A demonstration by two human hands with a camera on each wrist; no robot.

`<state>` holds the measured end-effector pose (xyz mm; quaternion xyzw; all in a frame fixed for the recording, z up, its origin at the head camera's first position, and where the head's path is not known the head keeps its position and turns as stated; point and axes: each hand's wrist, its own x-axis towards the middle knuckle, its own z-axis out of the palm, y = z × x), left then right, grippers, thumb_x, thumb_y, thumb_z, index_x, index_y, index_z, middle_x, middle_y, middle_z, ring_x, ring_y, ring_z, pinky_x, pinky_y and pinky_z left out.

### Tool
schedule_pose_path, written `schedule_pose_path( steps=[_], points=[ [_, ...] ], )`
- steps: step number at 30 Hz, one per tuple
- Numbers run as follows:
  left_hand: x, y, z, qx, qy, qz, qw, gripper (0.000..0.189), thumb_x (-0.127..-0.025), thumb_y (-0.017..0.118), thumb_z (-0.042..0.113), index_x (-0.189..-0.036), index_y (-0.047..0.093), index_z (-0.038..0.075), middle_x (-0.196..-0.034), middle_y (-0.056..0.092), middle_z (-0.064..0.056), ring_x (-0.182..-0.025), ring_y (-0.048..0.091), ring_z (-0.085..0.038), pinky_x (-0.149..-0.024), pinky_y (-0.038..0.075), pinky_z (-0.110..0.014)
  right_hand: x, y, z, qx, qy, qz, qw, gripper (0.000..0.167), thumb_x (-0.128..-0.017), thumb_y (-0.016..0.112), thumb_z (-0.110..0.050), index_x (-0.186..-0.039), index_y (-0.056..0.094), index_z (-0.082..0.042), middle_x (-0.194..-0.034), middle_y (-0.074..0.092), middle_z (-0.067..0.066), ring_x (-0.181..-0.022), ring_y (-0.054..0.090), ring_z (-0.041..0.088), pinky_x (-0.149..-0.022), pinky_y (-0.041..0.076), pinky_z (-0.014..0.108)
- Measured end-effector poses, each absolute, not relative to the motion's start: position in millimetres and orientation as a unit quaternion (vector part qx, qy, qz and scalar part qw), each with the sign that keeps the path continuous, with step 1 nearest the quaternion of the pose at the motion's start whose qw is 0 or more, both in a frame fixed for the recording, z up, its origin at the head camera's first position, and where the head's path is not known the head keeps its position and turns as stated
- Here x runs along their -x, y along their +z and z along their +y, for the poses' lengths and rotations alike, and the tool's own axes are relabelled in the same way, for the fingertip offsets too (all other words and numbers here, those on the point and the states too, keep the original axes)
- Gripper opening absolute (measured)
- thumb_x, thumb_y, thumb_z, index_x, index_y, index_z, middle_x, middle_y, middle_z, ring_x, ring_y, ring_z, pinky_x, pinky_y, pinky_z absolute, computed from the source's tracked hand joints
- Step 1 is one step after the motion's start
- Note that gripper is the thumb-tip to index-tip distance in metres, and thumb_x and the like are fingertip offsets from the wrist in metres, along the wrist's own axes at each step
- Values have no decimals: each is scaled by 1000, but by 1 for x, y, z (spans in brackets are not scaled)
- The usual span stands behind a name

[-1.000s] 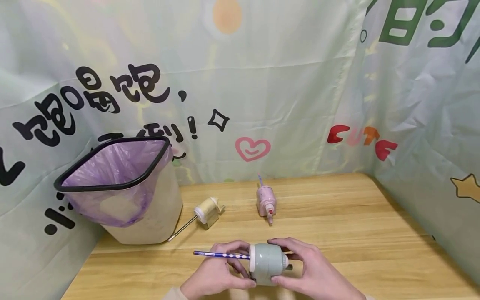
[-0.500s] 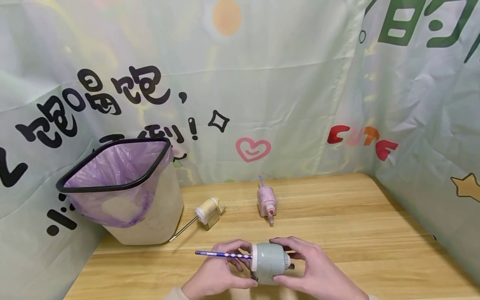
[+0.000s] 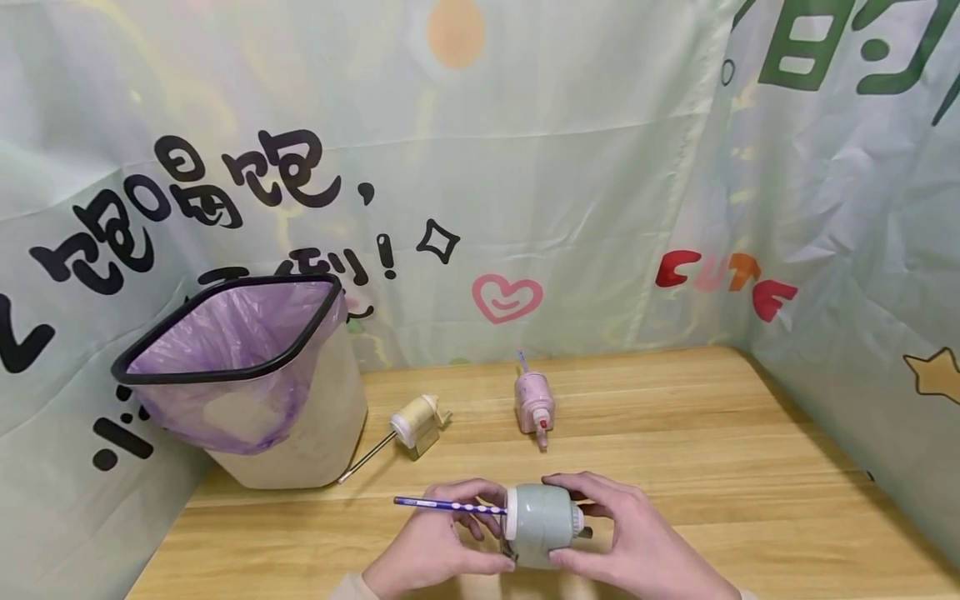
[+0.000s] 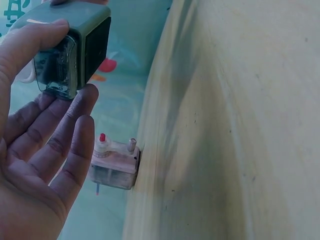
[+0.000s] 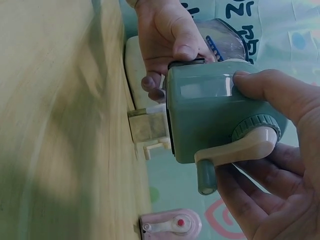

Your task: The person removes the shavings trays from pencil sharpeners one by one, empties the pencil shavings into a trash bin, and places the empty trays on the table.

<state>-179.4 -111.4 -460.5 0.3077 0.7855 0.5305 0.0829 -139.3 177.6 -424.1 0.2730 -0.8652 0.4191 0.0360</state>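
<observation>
- Your left hand (image 3: 435, 546) is holding the front end of the green sharpener (image 3: 542, 527), thumb above and fingertips below its clear compartment (image 4: 56, 70).
- Your right hand (image 3: 637, 533) is gripping the other end, its fingers curling close behind the crank (image 5: 240, 150).
- The sharpener is hanging between both hands, off the table (image 3: 750, 467), on your side of it.
- The blue pencil (image 3: 442, 505) is sticking out of the front; whether anything is clamping it, you cannot tell, so tipping that end down could be letting it slide out.
- Your left fingertips are bearing on the compartment, so tugging there could be working it loose and spilling any shavings.
- If your right fingers are pushing on the crank, it could be turning unexpectedly.
- Swinging forward, the pencil could be knocking the cream sharpener (image 3: 415, 422).
</observation>
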Motion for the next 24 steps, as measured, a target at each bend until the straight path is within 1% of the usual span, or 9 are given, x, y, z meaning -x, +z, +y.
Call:
schedule_pose_path(
  steps=[3,7,11,15,19,24],
  points=[
    [179,-461,-113,-304,538,782,77,58,-78,98,23,-129,73,25,-116,79,2,-90,75,-6,-77,66,-28,139,-423,178,-262,425,-866,36,62,-88,89,-48,-142,64,-30,-135,72,-7,-114,71,8,-91,64,29],
    [179,-460,-114,-298,541,783,73,60,-76,99,22,-130,73,24,-120,78,0,-90,75,-6,-78,66,-29,138,-422,179,-254,433,-864,43,61,-87,89,-48,-140,65,-29,-134,72,-9,-114,70,6,-91,64,28],
    [179,-458,-114,-292,537,788,75,61,-75,100,22,-130,73,23,-118,79,0,-90,75,-6,-80,65,-29,140,-422,180,-266,435,-859,53,59,-88,88,-47,-140,65,-31,-133,72,-10,-113,69,4,-91,64,27],
    [179,-457,-114,-285,538,790,74,60,-76,99,22,-130,73,21,-118,79,0,-91,76,-9,-80,65,-28,141,-422,181,-287,434,-851,71,58,-89,89,-43,-140,65,-26,-131,73,-6,-110,70,3,-91,64,28],
    [179,-456,-115,-280,540,790,73,59,-76,99,21,-129,73,21,-117,79,1,-92,77,-12,-80,64,-27,142,-423,182,-292,435,-848,79,59,-89,90,-41,-140,66,-23,-130,74,-6,-107,71,2,-91,65,27],
    [179,-454,-116,-271,537,795,74,59,-76,99,23,-129,73,22,-114,79,4,-90,76,-10,-78,64,-27,143,-423,183,-289,432,-850,82,60,-88,90,-41,-140,65,-22,-130,73,-6,-108,71,3,-92,65,28]
  ],
)
